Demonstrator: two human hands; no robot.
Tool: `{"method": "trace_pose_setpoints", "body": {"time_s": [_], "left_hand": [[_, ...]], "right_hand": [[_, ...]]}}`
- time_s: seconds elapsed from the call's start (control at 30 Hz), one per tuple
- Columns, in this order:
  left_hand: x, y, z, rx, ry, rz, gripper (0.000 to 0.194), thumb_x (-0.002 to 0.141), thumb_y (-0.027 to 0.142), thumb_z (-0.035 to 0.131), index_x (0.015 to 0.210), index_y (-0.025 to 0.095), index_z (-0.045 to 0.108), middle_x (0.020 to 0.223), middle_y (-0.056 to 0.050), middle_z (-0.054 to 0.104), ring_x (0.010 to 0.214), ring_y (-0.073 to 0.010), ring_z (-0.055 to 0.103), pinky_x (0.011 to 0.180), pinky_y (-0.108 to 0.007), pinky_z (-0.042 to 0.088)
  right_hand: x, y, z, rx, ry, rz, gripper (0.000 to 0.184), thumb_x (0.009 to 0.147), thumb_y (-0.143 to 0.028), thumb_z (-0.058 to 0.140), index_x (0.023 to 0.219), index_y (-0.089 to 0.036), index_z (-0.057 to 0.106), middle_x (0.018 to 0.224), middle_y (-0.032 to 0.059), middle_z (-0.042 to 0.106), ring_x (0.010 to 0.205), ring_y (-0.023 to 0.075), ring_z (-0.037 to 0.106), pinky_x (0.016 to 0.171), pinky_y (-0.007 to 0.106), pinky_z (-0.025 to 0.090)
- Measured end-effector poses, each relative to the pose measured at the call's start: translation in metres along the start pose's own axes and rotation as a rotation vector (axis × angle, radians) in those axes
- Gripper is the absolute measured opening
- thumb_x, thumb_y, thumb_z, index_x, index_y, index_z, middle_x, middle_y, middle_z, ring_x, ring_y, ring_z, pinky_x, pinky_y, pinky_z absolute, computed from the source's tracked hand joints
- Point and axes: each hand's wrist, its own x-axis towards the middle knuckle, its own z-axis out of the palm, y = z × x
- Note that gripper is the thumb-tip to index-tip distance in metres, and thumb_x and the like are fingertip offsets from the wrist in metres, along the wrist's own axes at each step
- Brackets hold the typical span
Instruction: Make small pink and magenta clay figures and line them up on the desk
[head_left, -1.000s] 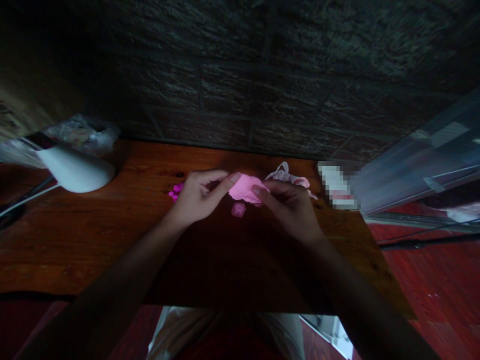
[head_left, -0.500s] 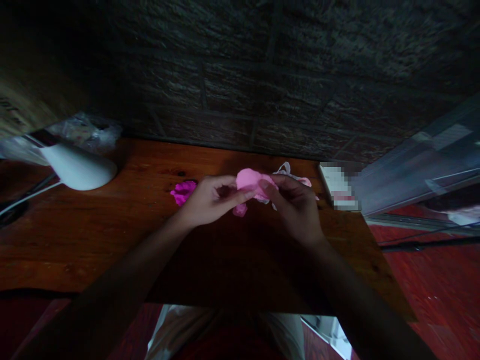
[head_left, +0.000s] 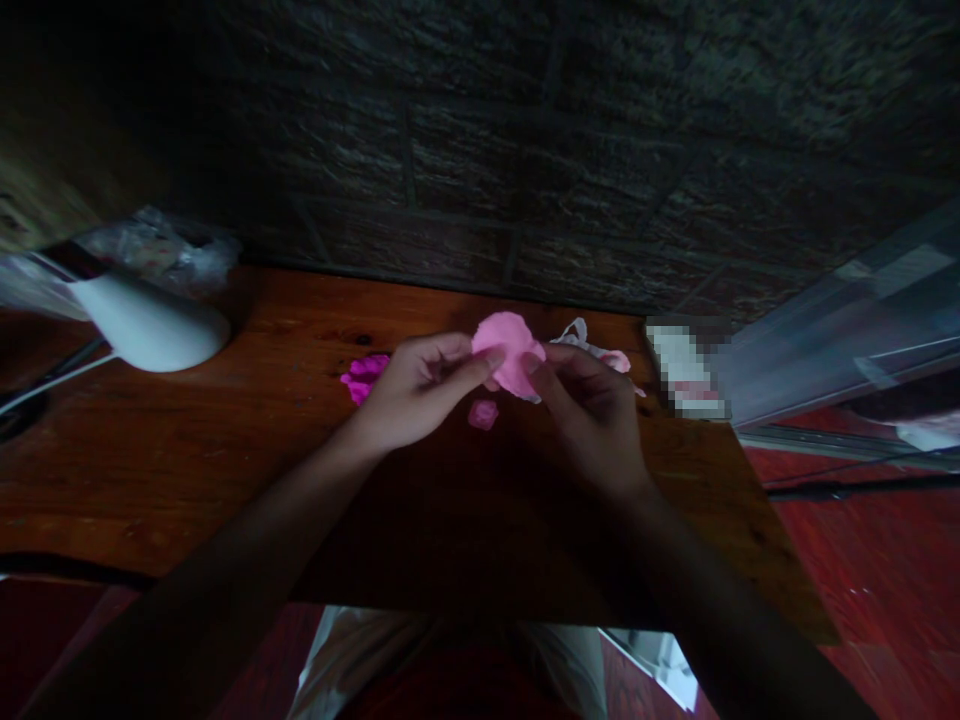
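Note:
A thin, roundish pink piece (head_left: 506, 335), like paper with slightly wavy edges, is held up above the table between both hands. My left hand (head_left: 424, 390) pinches its left side, thumb in front. My right hand (head_left: 600, 425) grips the right side the same way. Just below it on the wood lies a small, darker pink folded piece (head_left: 483, 414). A crumpled magenta piece (head_left: 365, 377) rests left of my left hand, partly covered by it. Behind my right hand are white and pink cut scraps (head_left: 576, 332), partly hidden.
A white lamp base (head_left: 161, 325) with a cable stands on the wooden table (head_left: 187, 440) at the left, near clear plastic bags (head_left: 176, 250). A pale, pixelated box (head_left: 686, 370) lies by the right edge. A dark brick wall (head_left: 465, 170) rises behind.
The pink piece has been turned up and spread flatter, so it shows as a fuller round. The small folded piece below is now less covered. The view has shifted slightly.

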Motion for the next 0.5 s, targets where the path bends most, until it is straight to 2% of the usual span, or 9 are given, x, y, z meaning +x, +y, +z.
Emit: {"method": "trace_pose_setpoints", "body": {"time_s": [0.1,0.23,0.4,0.5], "left_hand": [[-0.0006,0.0031,0.0019,0.002,-0.076,-0.026,0.024,0.094,0.030,0.070,0.075,0.015,0.070,0.065,0.000,0.070,0.054,-0.0089,0.060,0.050,-0.020,0.047],[-0.0020,0.0037,0.0023,0.026,-0.103,-0.017,0.030,0.097,0.025,0.062,0.070,0.015,0.068,0.060,0.000,0.068,0.051,-0.0083,0.060,0.052,-0.019,0.049],[-0.0049,0.0004,0.0002,0.124,-0.155,-0.013,0.033,0.100,0.030,0.060,0.073,0.015,0.070,0.069,-0.005,0.074,0.062,-0.0131,0.069,0.059,-0.022,0.055],[-0.0056,-0.0025,0.0009,0.152,-0.181,0.001,0.034,0.101,0.032,0.058,0.075,0.015,0.071,0.070,-0.005,0.074,0.062,-0.0129,0.069,0.058,-0.021,0.054]], "right_hand": [[-0.0010,-0.0020,0.0021,0.025,0.044,0.019,0.012,0.089,-0.033,0.076,0.097,-0.024,0.077,0.088,0.0017,0.081,0.083,0.0176,0.075,0.081,0.034,0.062],[-0.0009,-0.0055,0.0015,0.023,-0.007,0.030,0.011,0.088,-0.034,0.078,0.090,-0.024,0.076,0.082,0.0001,0.078,0.078,0.0160,0.073,0.075,0.030,0.060],[0.0008,-0.0025,-0.0021,-0.068,-0.004,-0.004,0.022,0.089,-0.044,0.076,0.082,-0.024,0.078,0.077,-0.0001,0.075,0.071,0.0146,0.064,0.068,0.029,0.054],[0.0017,-0.0020,-0.0034,-0.077,-0.007,-0.004,0.024,0.089,-0.047,0.077,0.080,-0.024,0.080,0.074,0.0000,0.075,0.070,0.0153,0.063,0.066,0.030,0.053]]}}
